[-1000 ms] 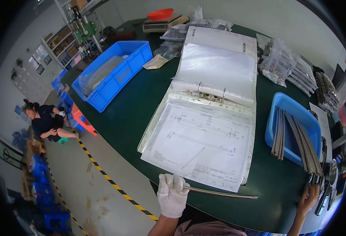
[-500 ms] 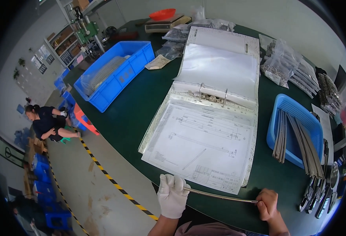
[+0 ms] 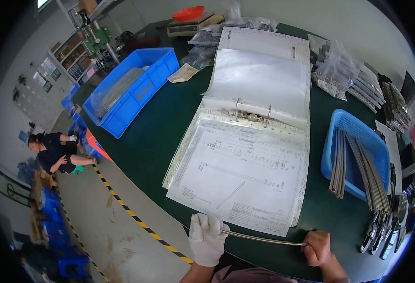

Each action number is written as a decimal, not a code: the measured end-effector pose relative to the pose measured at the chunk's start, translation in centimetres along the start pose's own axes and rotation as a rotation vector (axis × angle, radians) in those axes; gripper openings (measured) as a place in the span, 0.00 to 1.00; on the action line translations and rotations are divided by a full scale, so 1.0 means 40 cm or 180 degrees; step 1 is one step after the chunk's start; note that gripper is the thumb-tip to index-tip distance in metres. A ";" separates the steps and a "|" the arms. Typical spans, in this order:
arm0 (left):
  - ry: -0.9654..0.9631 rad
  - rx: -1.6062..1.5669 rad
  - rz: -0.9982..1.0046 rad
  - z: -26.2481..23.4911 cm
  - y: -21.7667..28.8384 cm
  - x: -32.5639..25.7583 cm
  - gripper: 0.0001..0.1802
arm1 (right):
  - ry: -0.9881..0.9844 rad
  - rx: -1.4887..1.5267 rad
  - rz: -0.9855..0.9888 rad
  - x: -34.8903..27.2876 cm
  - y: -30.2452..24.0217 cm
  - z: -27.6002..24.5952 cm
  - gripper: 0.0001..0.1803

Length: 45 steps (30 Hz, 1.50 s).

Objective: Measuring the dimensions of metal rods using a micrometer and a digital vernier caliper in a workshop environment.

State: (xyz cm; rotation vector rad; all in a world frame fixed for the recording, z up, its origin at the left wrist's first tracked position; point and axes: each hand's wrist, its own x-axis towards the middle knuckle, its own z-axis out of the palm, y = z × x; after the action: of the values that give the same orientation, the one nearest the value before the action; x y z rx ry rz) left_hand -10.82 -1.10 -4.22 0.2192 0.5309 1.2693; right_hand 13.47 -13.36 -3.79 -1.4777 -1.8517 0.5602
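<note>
A thin metal rod spans the gap between my two hands, near the table's front edge. My left hand, in a white glove, is closed around its left end. Bare, my right hand grips the other end in a closed fist. Just beyond the rod lies an open ring binder with a technical drawing on its near page. To the right, a light blue plastic basket holds two bundles of similar rods, their near ends sticking out over its rim.
A blue crate with bagged rods stands at the left. Calipers and other hand tools lie at the right edge. Bags of small parts and a scale with a red bowl sit behind. A seated person is off to the left.
The view has shifted slightly. Both hands keep their hold on the rod; the right fist has turned a little, with its knuckles now more on top.
</note>
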 end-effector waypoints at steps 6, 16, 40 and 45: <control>-0.0555 0.0699 0.0239 0.000 -0.061 -0.046 0.19 | -0.0373 -0.0524 -0.0157 0.022 -0.019 0.004 0.05; -0.1533 0.0858 -0.1102 0.023 -0.100 -0.060 0.16 | -0.0308 -0.0466 -0.0240 0.017 -0.013 0.005 0.06; -0.1957 0.1696 -0.0791 0.021 -0.090 -0.050 0.08 | 0.0012 0.0574 0.0176 0.012 0.009 -0.001 0.09; -0.2312 0.2273 -0.0424 0.027 -0.087 -0.046 0.10 | 0.0000 0.1026 0.0301 0.008 0.014 -0.007 0.11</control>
State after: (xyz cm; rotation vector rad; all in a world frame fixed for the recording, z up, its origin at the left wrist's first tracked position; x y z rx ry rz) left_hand -7.71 -3.72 -4.35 1.1719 0.3327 0.7451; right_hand 14.03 -12.95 -3.92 -1.3507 -1.6073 0.8602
